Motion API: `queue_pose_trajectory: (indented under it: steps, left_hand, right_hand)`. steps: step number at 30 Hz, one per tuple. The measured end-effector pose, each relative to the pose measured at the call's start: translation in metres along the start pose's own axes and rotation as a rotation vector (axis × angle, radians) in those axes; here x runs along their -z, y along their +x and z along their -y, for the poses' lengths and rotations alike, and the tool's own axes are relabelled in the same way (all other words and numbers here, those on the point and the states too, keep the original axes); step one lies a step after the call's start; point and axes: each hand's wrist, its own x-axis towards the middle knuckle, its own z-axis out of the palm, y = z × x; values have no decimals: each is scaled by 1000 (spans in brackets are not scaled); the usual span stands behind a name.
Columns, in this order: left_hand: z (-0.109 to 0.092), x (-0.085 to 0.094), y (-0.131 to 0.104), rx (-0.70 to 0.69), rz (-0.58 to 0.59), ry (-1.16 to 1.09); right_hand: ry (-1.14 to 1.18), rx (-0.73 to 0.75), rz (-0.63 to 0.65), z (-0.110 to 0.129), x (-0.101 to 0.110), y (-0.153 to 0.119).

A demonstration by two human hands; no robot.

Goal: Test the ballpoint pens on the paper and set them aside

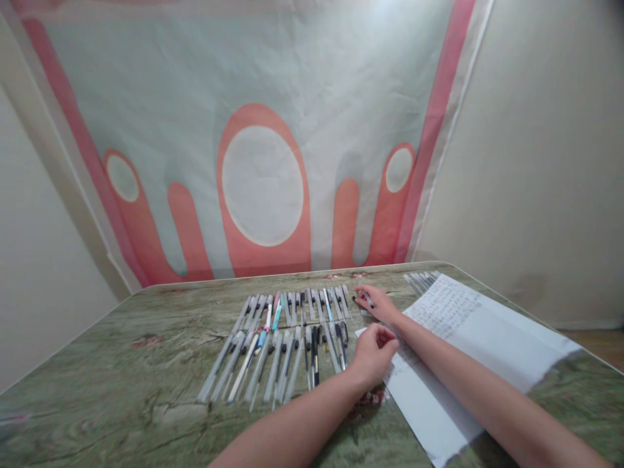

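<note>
My right hand (376, 304) is at the far side of the table, its fingers closed around a pen (368, 299) with dark and clear parts. Nearer to me, my left hand (374, 354) has its fingers curled together over the left edge of the written paper; what they hold, if anything, is hidden. To the left of both hands, pen parts lie in two rows: a back row (292, 307) and a front row (286, 364). They are mostly clear barrels with dark caps, plus some white, pink, blue and black pens.
Sheets of paper with handwriting (492, 338) cover the right part of the wood-patterned table (141, 370). Several thin pen pieces (420, 281) lie behind the paper. A patterned cloth (326, 84) hangs behind the table's far edge.
</note>
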Motion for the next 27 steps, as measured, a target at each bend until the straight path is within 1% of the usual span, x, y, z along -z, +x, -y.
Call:
queue_pose_trajectory:
  steps: [5,8,10,13,15,18,21,23,25,27]
  left_hand:
    - [-3,-2,-5,-11,-19,44]
    - [0,-3,-6,-22,-5,56]
    - [2,-4,-6,-28,28,55]
    - [3,-4,-7,-46,97,65]
    - [1,-3,-9,-57,141,98]
    - [-4,-2,-13,-64,199,154]
    - [-9,-3,-18,-55,257,178]
    - [-11,-5,-23,-61,303,194]
    - [-12,-7,-26,-79,349,214]
    - [-12,-8,-29,-87,385,227]
  right_hand:
    - [2,18,22,7,-8,11]
    - [5,25,-9,2,-4,17]
    - [-23,-21,-96,-8,6,18]
    - [-120,-111,-275,-28,29,9]
    - [-195,-139,-352,-40,46,-5]
    - [-264,-164,-445,-49,68,-38]
    - [-265,-208,-534,-48,84,-68]
    - [-232,-230,-572,-44,92,-77]
    - [-165,-257,-621,-38,97,-73]
    - [-38,-299,-662,-30,96,-58]
